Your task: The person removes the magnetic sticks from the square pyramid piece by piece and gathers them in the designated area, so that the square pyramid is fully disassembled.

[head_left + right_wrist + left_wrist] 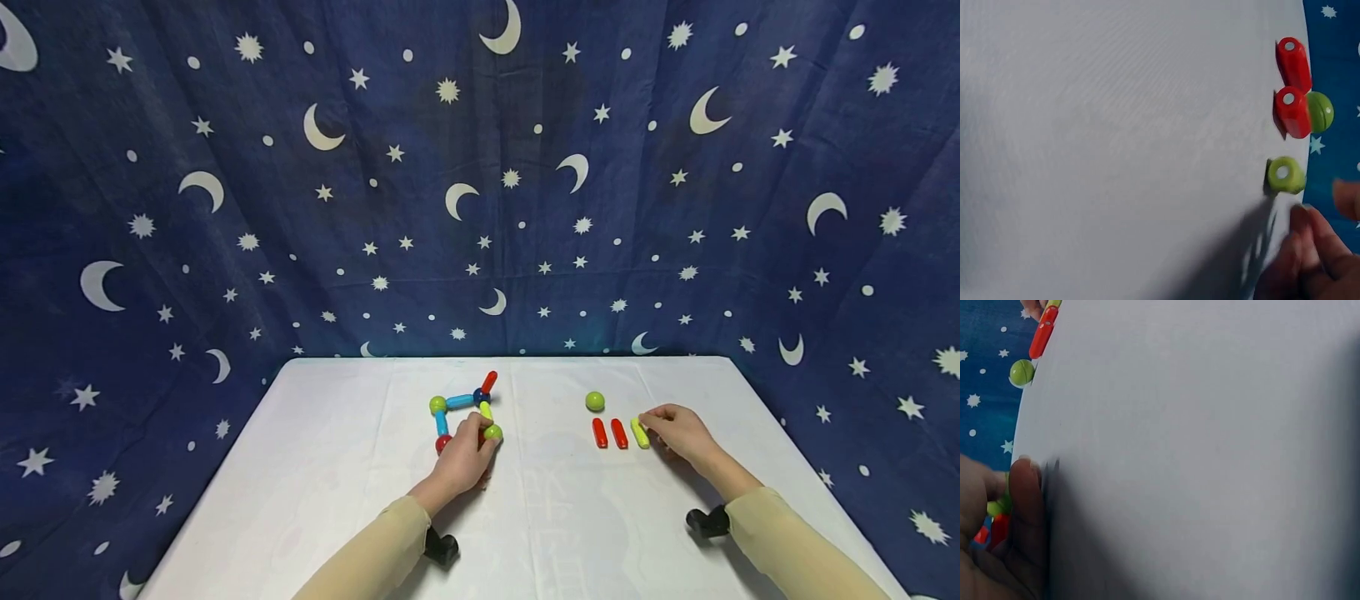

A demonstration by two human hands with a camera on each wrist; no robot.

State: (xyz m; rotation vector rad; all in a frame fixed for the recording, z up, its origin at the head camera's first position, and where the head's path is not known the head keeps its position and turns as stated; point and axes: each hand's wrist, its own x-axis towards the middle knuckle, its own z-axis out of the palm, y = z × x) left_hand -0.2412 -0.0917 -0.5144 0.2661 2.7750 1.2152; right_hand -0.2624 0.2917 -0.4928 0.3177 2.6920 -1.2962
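A partly joined frame of balls and rods lies left of the table's middle. It has a green ball [438,404], blue rods [460,402], a dark blue ball [482,397], a red rod [489,382] and a red ball [442,443]. At its near right corner my left hand [461,457] grips another green ball [492,432], below a yellow-green rod [486,410]. My right hand [681,433] is beside a loose yellow-green rod [640,433], a fingertip right at its far end. In the right wrist view its fingers [1325,240] stand apart from that rod's near end.
Two red rods [600,433] [619,434] lie side by side left of the yellow-green rod. A loose green ball [595,402] sits behind them. The white table [555,517] ends at a blue star-and-moon curtain [525,208].
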